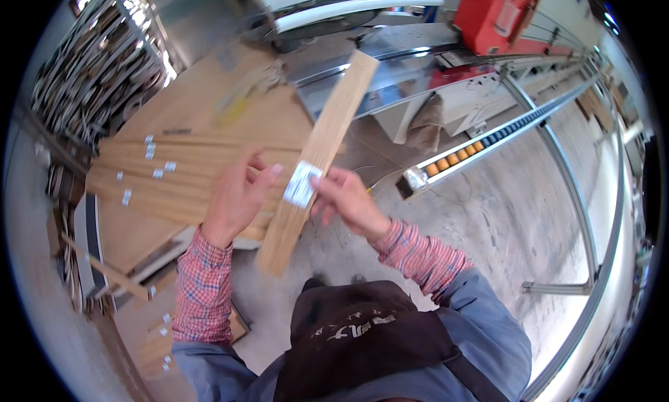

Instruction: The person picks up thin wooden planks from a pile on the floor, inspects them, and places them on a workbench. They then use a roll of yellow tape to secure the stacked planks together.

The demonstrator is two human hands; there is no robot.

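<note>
A narrow wood-grain board slants up and away in front of me, its near end low and its far end to the right. My right hand grips its right edge, with the thumb on a white printed label stuck to its face. Just left of the board is my left hand, its fingers apart and holding nothing; they are slightly blurred. Beneath and beyond that hand, several similar boards with small white labels lie side by side on a large brown sheet.
A saw-like machine with a metal bed and red housing stands at the far right. A rail with orange rollers juts toward me, beside a metal frame. Strips fill a rack at left; more labelled pieces lie low left.
</note>
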